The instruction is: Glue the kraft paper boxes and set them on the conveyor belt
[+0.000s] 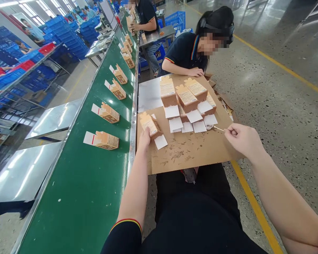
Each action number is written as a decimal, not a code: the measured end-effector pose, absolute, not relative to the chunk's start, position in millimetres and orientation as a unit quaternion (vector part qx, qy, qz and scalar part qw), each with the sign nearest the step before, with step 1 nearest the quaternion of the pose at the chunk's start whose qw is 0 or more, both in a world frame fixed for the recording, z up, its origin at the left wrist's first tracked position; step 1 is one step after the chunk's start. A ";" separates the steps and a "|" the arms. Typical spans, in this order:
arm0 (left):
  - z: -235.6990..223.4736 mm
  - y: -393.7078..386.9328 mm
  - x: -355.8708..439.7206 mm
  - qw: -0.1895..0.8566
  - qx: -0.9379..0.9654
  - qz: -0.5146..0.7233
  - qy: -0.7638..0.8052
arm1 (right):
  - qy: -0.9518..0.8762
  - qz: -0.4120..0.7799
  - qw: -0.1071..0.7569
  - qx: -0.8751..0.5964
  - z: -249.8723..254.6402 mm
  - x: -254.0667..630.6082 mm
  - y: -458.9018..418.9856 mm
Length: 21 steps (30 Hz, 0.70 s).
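My left hand [145, 138] is closed around a small tan carton [151, 127] with printed panels and an open white end flap, at the left side of the cardboard-topped table [196, 150]. My right hand [241, 137] pinches a thin white stick [219, 129] near the table's right edge. The stick's far end reaches a small round clear dish [209, 126]. Beyond the dish, several similar cartons [187, 100] are stacked lying down, their white flaps [194, 116] hanging towards me. Dark smears mark the cardboard in front of them.
On my left runs a green conveyor belt [90, 183] with a metal edge, carrying several cartons [108, 140] in a line. Across the table a co-worker [184, 53] leans over with a hand on its far edge. Another person [147, 17] stands farther along the belt.
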<state>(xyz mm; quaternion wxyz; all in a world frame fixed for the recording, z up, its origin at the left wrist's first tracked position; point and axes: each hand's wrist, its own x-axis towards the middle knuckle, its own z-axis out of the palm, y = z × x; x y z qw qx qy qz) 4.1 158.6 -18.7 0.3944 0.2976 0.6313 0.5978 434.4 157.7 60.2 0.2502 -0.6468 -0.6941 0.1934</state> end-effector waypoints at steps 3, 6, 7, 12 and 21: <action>-16.6 105.5 7.5 0.414 0.243 0.636 0.605 | -0.699 0.243 0.281 -0.611 49.9 422.1 124.4; -16.1 66.8 21.4 0.443 0.232 0.642 0.581 | -0.730 0.301 0.306 -0.532 25.4 380.5 88.6; -16.2 59.5 25.7 0.447 0.232 0.638 0.583 | -0.745 0.313 0.308 -0.502 14.6 362.5 78.7; -17.0 53.2 32.2 0.429 0.230 0.632 0.603 | -0.802 0.263 0.297 -0.446 -32.5 285.3 56.5; -16.4 53.8 36.0 0.417 0.269 0.603 0.625 | -0.851 0.213 0.228 -0.423 -44.8 263.7 57.6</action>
